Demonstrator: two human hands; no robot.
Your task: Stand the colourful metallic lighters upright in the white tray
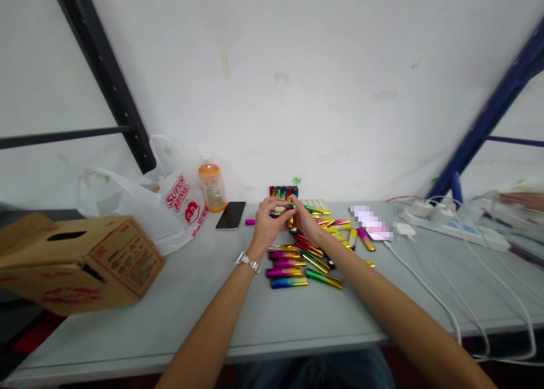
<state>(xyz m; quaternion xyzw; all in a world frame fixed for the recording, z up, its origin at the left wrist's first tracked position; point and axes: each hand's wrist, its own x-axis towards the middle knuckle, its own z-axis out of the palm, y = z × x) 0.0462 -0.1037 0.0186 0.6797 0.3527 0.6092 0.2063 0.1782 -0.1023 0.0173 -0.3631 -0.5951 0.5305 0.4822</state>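
Observation:
My left hand [268,225] and my right hand [306,223] meet above the middle of the table. Between them a shiny gold lighter [291,221] is held upright, with a dark top. The fingers of both hands are closed around it and partly hide it. Below the hands lie several metallic lighters in purple and gold [287,263], and a blue and yellow lighter [289,283] is nearest to me. A green and gold lighter [324,279] lies aslant beside them. More are scattered around my right wrist. Behind the hands, several lighters [284,191] stand in a row.
A cardboard box [123,258] and a white plastic bag [170,207] occupy the left. An orange bottle [212,186] and a dark phone [232,215] stand and lie nearby. On the right are a lit phone [370,223], white cables and a power strip [459,225]. A white gridded tray [314,203] lies near the wall.

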